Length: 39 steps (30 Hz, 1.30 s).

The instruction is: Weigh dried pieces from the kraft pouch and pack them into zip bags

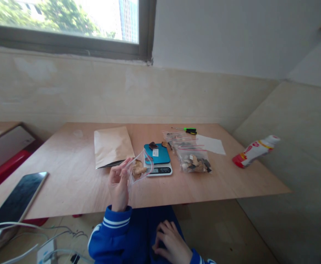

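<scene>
"So, left hand (118,184), quick?"

"Clamped, thumb against fingers, on the near-left edge of a clear zip bag (138,168). Dried tan pieces inside."

"Bag's where?"

"Just right of that hand, raised over the worktop (199,187), overlapping the near-left corner of the digital kitchen scale (164,171). Can't tell if they touch."

"Right hand (171,240)?"

"Below the worktop's near edge, over the lap. Fingers loosely curled, thumb apart from them, nothing seen in it."

"Anything on the scale?"

"Dark dried piece (153,146) at the platform's far-left edge, beyond the left hand and to its right."

"Rest?"

"Filled zip bag (194,163) well right of the left hand, past the scale, more bags behind it. Kraft pouch (112,146) just beyond that hand."

"Step?"

"My read: handling the one bag beside the scale. Mouth seems parted, not sure."

"Next move calls for?"

"I'd say a firm pinch and a level bag so nothing spills; right hand's free to steady it."
</scene>
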### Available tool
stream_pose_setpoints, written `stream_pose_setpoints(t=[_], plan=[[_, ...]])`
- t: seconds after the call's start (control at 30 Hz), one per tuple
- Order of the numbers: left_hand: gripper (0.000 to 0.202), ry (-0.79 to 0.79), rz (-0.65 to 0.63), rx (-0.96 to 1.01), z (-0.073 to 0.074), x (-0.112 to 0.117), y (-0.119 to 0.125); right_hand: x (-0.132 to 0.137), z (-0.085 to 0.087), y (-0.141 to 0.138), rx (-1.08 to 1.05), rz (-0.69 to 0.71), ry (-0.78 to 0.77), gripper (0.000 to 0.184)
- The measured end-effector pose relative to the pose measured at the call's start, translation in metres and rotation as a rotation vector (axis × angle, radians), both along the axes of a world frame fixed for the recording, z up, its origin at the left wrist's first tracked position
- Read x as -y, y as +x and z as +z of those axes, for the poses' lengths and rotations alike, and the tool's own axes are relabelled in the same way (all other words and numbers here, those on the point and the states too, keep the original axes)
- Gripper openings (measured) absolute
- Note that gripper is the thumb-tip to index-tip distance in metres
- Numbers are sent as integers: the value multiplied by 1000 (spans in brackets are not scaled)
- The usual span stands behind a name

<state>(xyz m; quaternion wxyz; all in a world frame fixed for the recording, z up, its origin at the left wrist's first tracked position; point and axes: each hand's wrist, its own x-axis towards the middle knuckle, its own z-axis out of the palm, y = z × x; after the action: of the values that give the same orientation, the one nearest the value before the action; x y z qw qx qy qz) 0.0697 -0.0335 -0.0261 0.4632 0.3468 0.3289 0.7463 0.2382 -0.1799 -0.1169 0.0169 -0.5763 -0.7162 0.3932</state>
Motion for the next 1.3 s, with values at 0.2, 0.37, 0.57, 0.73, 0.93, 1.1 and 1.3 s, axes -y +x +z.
stream_pose_setpoints(t=[0.2, 0.37, 0.57, 0.73, 0.93, 1.1, 1.3], plan=[[25, -25, -15, 18, 3, 2, 0, 4, -15, -6, -25, 65, 29, 19], [26, -28, -20, 10, 7, 2, -4, -8, 34, -4, -338, -82, 13, 15], [22, -13, -98, -23, -2, 4, 0, -68, 153, 1, -779, -316, 753, 7], [20, -27, -67, -20, -5, 3, 0, -140, 172, -2, -561, -127, 955, 23], [25, -90, 14, 27, -7, -6, -15, -235, 115, 22, -258, -65, 699, 75], [25, -105, 26, 24, -8, -9, -20, -275, 79, 24, -25, 53, 522, 73], [24, -106, 30, 36, -12, -13, -20, -273, 74, 33, -106, 89, 653, 32]])
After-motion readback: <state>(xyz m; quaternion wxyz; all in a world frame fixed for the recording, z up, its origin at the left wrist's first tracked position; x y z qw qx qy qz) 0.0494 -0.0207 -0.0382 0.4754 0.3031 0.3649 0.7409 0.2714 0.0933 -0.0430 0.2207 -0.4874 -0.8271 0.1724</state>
